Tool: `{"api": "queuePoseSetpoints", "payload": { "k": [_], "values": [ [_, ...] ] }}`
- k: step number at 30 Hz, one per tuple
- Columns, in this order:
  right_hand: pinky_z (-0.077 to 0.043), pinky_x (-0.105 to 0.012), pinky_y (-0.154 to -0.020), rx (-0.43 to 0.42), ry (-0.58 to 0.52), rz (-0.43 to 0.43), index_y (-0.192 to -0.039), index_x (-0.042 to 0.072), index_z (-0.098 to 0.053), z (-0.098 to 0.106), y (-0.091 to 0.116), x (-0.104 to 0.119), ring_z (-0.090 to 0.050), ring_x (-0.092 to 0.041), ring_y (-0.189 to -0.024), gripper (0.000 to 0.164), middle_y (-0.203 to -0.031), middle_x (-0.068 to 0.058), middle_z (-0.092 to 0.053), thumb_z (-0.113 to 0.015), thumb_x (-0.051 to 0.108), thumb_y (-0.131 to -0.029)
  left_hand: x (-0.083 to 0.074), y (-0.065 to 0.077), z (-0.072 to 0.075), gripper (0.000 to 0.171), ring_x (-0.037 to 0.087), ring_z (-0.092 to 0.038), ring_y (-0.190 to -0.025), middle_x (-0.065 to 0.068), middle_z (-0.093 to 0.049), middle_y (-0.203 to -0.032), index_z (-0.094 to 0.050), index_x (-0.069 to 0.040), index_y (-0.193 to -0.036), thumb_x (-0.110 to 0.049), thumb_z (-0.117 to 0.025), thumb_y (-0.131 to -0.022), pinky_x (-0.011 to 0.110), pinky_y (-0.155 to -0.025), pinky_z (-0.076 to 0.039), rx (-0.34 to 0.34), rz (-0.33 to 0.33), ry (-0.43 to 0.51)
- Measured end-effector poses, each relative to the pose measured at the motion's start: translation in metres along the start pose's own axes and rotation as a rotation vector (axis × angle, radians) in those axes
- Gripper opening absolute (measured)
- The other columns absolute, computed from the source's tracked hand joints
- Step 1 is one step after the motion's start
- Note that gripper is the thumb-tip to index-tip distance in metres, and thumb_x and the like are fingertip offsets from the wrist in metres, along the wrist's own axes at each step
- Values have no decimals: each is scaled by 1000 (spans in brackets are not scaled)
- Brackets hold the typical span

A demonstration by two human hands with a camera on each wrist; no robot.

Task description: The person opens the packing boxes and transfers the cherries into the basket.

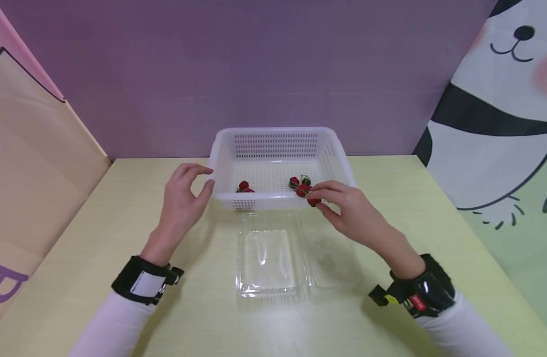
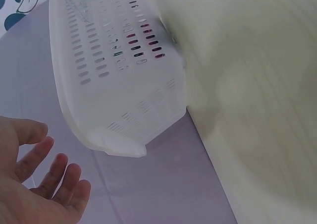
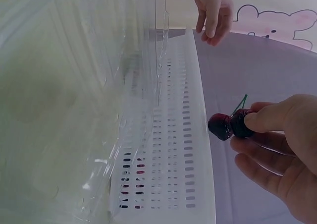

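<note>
My right hand [image 1: 351,213] is over the front right rim of a white slotted plastic basket [image 1: 224,201]. Its thumb and fingers pinch a pair of dark red cherries [image 3: 220,127] joined by a green stem [image 3: 242,104]. Behind them in the head view, more cherries [image 1: 293,182] show inside the basket. Another few red cherries [image 1: 243,185] lie in its front left part, half hidden by the wall. Beside the basket's left rim is my left hand [image 1: 181,201], fingers loosely bent and holding nothing; the left wrist view shows a gap between hand and basket.
A clear plastic clamshell box [image 1: 273,258] lies opened out on the pale wooden table [image 1: 202,317], right in front of the basket. A purple wall panel [image 1: 273,69] rises behind the basket. Printed panels with cartoon figures flank the table on both sides.
</note>
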State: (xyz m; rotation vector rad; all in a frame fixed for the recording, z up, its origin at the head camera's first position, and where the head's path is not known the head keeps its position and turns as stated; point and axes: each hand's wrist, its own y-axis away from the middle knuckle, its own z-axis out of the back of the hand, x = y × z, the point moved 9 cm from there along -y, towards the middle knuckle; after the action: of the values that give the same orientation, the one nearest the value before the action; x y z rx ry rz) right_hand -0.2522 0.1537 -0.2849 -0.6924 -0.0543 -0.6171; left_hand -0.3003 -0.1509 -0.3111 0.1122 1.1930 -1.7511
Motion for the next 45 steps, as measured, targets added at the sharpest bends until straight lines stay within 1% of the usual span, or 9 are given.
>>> {"api": "queuePoseSetpoints", "payload": {
  "k": [5,7,16,26,36,45],
  "values": [
    [-59,-39,-69,-33,0,-40,-108,1,-76,6,-2,-11,-69,-26,-98,30,-111,-11,-72,-76,-15,-83,0,1,1,19,38,-60,-109,20,-64,-115,-72,4,-109,3,-74,-90,52,-94,-48,-1,-3,-2],
    [-59,-38,-66,-46,2,-59,-109,1,-76,8,-2,-16,-70,-25,-96,32,-111,-11,-72,-76,-15,-83,0,2,2,19,38,-60,-109,20,-64,-115,-72,4,-109,3,-74,-90,53,-94,-48,-3,-3,-1],
    [-62,-42,-75,-69,-5,-163,-111,0,-75,13,-2,-35,-71,-26,-93,29,-111,-12,-72,-75,-13,-85,1,6,3,19,38,-60,-110,20,-64,-115,-72,3,-108,3,-74,-90,54,-94,-48,-2,6,8],
    [-61,-44,-74,-102,1,-177,-111,-2,-75,16,-1,-45,-70,-28,-91,28,-110,-14,-72,-75,-12,-85,4,7,2,20,37,-60,-110,19,-64,-116,-72,3,-110,2,-74,-90,54,-96,-48,-2,15,6],
    [-61,-45,-74,-114,9,-225,-113,-3,-74,15,0,-59,-70,-29,-90,27,-110,-15,-71,-74,-11,-87,7,10,3,21,38,-59,-111,20,-63,-117,-72,3,-110,2,-74,-90,54,-96,-47,7,28,0],
    [-61,-46,-73,-120,-1,-260,-117,-3,-73,16,0,-63,-70,-29,-91,28,-110,-16,-71,-71,-9,-90,12,12,2,20,38,-59,-113,20,-63,-118,-72,2,-111,0,-74,-91,56,-98,-47,19,50,-13]
  ]
}}
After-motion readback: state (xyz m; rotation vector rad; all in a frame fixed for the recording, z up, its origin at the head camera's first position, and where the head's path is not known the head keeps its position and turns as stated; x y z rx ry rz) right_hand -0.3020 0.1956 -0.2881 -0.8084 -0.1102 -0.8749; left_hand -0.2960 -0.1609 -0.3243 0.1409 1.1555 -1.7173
